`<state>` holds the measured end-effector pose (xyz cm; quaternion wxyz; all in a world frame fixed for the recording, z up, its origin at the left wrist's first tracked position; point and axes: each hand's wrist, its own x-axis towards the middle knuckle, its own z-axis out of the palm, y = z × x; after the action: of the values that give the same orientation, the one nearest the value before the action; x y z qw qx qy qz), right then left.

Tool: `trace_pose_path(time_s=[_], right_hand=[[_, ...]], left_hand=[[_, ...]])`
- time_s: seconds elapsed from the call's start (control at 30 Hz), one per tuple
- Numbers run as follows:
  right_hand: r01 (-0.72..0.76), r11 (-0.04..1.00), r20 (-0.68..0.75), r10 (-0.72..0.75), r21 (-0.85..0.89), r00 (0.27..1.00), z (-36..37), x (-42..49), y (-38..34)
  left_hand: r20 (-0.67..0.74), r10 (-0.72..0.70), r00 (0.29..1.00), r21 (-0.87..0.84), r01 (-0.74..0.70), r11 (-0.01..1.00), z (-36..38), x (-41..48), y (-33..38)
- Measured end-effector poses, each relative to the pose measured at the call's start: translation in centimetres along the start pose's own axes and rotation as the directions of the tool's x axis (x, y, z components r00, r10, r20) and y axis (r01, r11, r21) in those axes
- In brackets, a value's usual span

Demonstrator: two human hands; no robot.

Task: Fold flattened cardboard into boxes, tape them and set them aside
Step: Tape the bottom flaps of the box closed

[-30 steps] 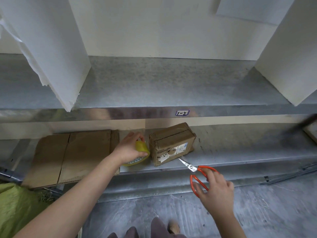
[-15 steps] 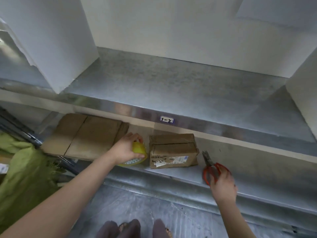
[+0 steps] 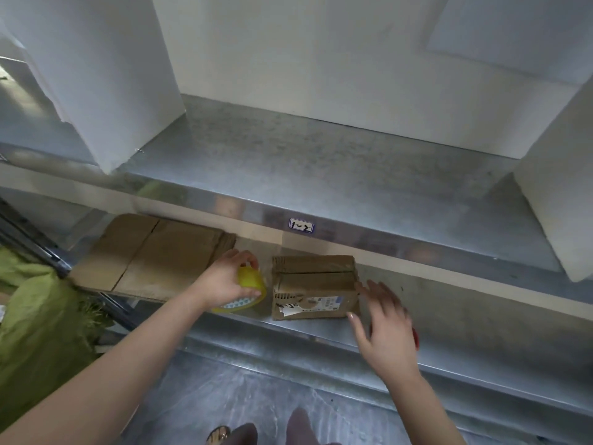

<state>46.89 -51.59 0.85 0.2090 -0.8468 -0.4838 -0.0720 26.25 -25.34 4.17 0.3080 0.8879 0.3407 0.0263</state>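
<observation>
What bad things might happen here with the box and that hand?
The box sits close to the front edge of the shelf; a nudge from the right hand might tip it off. A red scissors handle peeks from under that hand, so it might catch the blades. The tape roll, gripped by the left hand, also sits near the edge.

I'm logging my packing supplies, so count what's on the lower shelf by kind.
Folded box: 1
Tape roll: 1
Flattened cardboard pile: 1
Red item, mostly hidden behind the right hand: 1
Total: 4
</observation>
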Motion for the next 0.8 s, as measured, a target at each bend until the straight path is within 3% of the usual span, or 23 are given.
trace_pose_path(time_s=[0.1,0.27,0.47,0.6,0.8], right_hand=[[0.071,0.997,0.048,-0.072,0.021,0.996,0.1,2.7,-2.5],[0.080,0.997,0.324,-0.080,0.015,0.943,2.3,6.0,-3.5],[-0.010,0.999,0.200,0.000,0.050,0.980,2.3,4.2,-4.7],[-0.061,0.990,0.232,0.030,0.130,0.972,2.9,4.1,-4.9],[-0.092,0.993,0.300,0.065,0.076,0.952,3.1,5.1,-4.7]], left_hand=[[0.016,0.023,1.000,0.001,-0.023,1.000,-0.2,0.0,0.0],[0.029,0.054,0.998,-0.014,-0.053,0.998,-0.2,-0.3,-0.1],[0.040,0.058,0.998,-0.041,-0.056,0.998,-1.4,0.0,-1.2],[0.080,0.057,0.995,0.016,-0.059,0.998,-1.4,0.8,-1.4],[-0.014,0.174,0.985,0.190,-0.168,0.967,-1.3,2.2,-1.3]])
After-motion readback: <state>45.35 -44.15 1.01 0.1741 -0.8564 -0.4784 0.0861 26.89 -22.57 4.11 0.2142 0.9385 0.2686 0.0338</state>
